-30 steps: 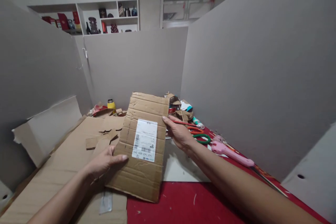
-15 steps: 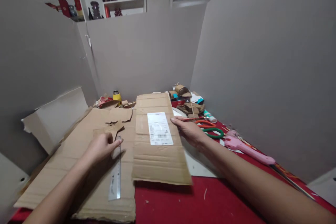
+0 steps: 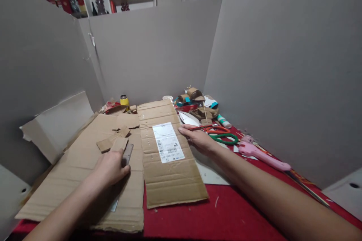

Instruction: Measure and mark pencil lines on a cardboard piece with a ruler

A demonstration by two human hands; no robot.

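My right hand (image 3: 198,138) grips the right edge of a brown cardboard panel (image 3: 158,111), thumb on top and the other fingers hidden below. A white printed label (image 3: 168,143) is stuck to the panel. My left hand (image 3: 110,165) is closed low over a large cardboard sheet (image 3: 70,173). A clear ruler (image 3: 129,150) lies slantwise under that hand, its middle covered. Right at its fingertips is a small cardboard scrap (image 3: 119,144); whether the fingers hold the scrap or the ruler is hidden. Another scrap (image 3: 104,145) lies just left of it.
Beyond my right hand lie orange-handled scissors (image 3: 219,128), green-handled scissors (image 3: 227,138) and a pink glue gun (image 3: 263,157). Cardboard pieces (image 3: 195,94) pile up at the back, and a yellow bottle (image 3: 124,100) stands back left. Grey partitions (image 3: 152,52) enclose the red-covered table (image 3: 183,222).
The labelled panel has swung slightly and its near edge has come lower and closer. My left hand has moved slightly nearer the ruler, which has turned at a slant. The view has shifted slightly.
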